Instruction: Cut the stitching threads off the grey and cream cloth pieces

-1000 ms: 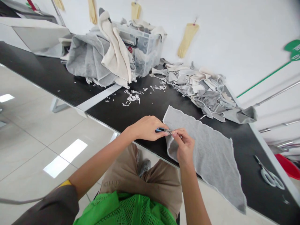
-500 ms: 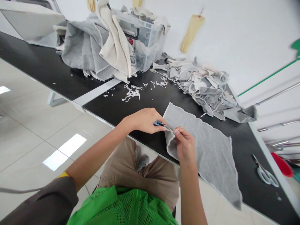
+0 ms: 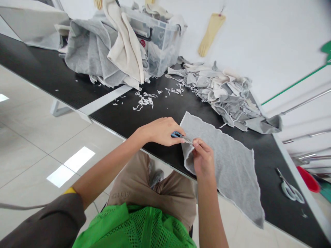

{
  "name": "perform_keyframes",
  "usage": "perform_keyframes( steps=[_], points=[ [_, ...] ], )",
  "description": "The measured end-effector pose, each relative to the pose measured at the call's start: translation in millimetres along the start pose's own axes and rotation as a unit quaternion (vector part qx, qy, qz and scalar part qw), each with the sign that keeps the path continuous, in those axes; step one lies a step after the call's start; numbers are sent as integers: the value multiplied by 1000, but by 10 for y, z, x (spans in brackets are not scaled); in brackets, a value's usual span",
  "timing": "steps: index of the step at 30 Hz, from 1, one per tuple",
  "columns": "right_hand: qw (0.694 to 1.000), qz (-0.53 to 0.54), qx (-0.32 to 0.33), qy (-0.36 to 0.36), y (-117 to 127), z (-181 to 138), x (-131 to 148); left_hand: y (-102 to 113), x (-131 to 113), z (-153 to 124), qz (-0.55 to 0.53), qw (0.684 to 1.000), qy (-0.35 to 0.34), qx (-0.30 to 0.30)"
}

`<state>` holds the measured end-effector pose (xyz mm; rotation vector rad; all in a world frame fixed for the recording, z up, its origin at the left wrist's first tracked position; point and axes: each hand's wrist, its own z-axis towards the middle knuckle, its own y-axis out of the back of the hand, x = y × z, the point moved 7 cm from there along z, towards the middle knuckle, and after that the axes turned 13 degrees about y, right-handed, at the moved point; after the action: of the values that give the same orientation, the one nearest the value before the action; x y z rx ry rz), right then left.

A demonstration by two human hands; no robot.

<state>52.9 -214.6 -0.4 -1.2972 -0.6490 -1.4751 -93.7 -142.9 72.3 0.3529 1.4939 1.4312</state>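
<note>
My left hand (image 3: pixel 163 132) is closed around a pair of blue-handled thread snips (image 3: pixel 176 134), whose metal blades point right at the cloth edge. Most of the handle is hidden by my fingers. Just right of the blade tips, my right hand (image 3: pixel 203 156) pinches the folded-up corner of a grey cloth (image 3: pixel 230 162) with a pale overlocked edge. The cloth lies spread on the black table (image 3: pixel 165 153), its lower part hanging over the front edge. Whether the blades are touching a thread is too small to tell.
Larger scissors (image 3: pixel 289 187) lie at the right. White thread scraps (image 3: pixel 144 100) lie beyond my left hand. A heap of grey and cream cloth pieces (image 3: pixel 219 89) sits at the back. A clear plastic box (image 3: pixel 165 44) and draped cloths (image 3: pixel 90 48) stand back left.
The view has shifted slightly. Both hands keep their places at the cloth corner, with the snips tilted a little differently.
</note>
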Motion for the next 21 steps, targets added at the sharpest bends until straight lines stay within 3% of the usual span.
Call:
perform_keyframes(
  steps=[21],
  points=[
    [1000, -21, -9, 10, 18, 5, 31, 50, -66, 58, 8, 1000, -1, 0]
  ],
)
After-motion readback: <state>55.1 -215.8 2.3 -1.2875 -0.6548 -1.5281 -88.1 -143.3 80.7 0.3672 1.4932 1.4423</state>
